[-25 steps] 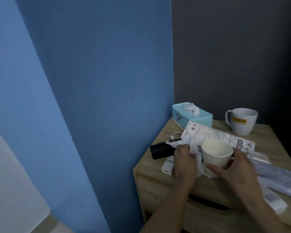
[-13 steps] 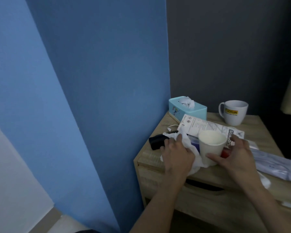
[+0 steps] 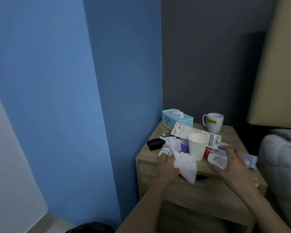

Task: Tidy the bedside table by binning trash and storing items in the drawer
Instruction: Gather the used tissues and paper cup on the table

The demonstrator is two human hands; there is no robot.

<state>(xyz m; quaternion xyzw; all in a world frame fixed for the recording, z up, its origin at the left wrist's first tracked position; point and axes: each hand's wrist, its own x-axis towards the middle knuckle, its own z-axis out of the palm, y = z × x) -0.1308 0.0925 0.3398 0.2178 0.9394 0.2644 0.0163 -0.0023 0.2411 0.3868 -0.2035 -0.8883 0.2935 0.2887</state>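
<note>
A wooden bedside table [image 3: 151, 137] stands in the corner. My left hand [image 3: 167, 165] is shut on a crumpled white tissue [image 3: 185, 163] that hangs over the table's front edge. A white paper cup [image 3: 197, 147] stands upright just behind the tissue. My right hand [image 3: 233, 162] hovers open to the cup's right, over a small white bottle with a red cap [image 3: 216, 158]. Behind the cup lies a scissors package card [image 3: 196, 133]. The drawer front [image 3: 208, 189] below is closed.
A teal tissue box [image 3: 176, 119] and a white mug [image 3: 212, 122] stand at the back. A black object [image 3: 154, 143] lies at the left edge; plastic packets [image 3: 249, 159] at the right. A dark bin [image 3: 91, 227] sits on the floor. Bed and headboard [image 3: 275, 64] at right.
My right hand let go of the paper cup and moved right. My left hand pulled the tissue toward the front edge. The camera drew back and tilted down.
</note>
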